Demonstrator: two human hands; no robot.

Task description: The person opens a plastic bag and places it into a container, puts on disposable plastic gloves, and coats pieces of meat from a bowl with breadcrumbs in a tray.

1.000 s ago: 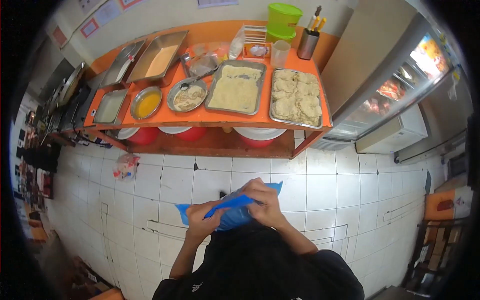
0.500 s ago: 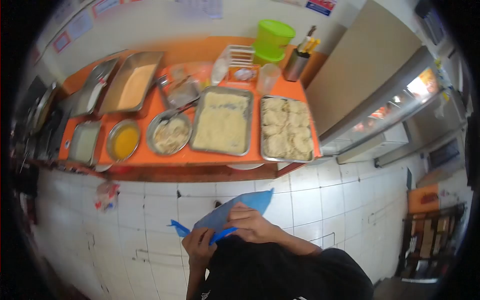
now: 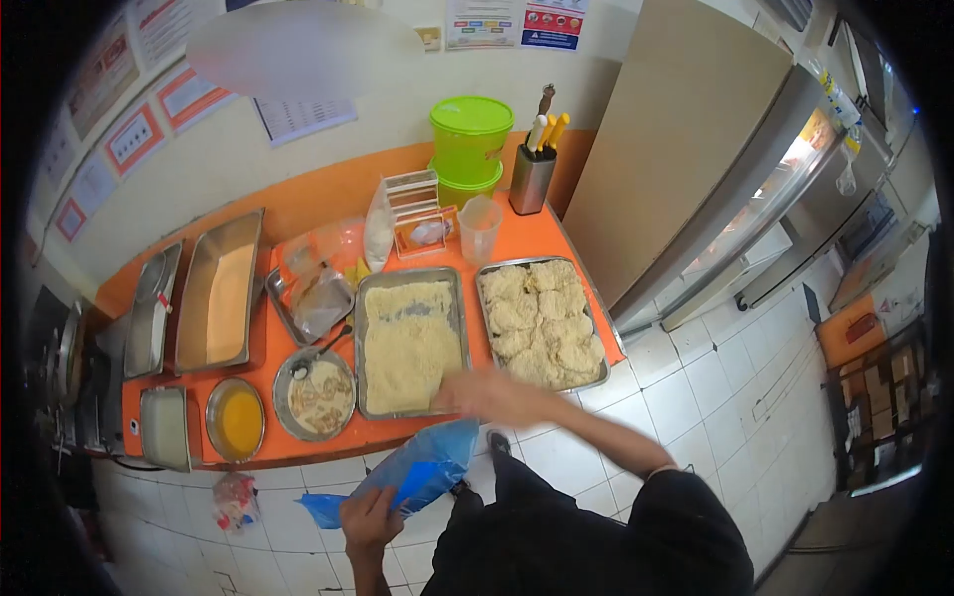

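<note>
My left hand is closed on a blue plastic bag, which hangs in front of my body near the table's front edge. My right hand is off the bag, above the front right corner of a metal tray of pale breadcrumbs; motion smears its fingers. Right of that lies a tray of breaded pieces, set close together. On the crumb tray's left stands a metal bowl of wet, coated pieces with a dark-handled utensil resting in it.
The orange table also carries a bowl of yellow liquid, a container of pale liquid, a deep metal pan, green tubs and a knife block. A fridge stands right; a plastic bag lies on the floor.
I am closer to the table. My right hand has let go of the blue bag and moved forward to the crumb tray; my left hand still grips the bag.
</note>
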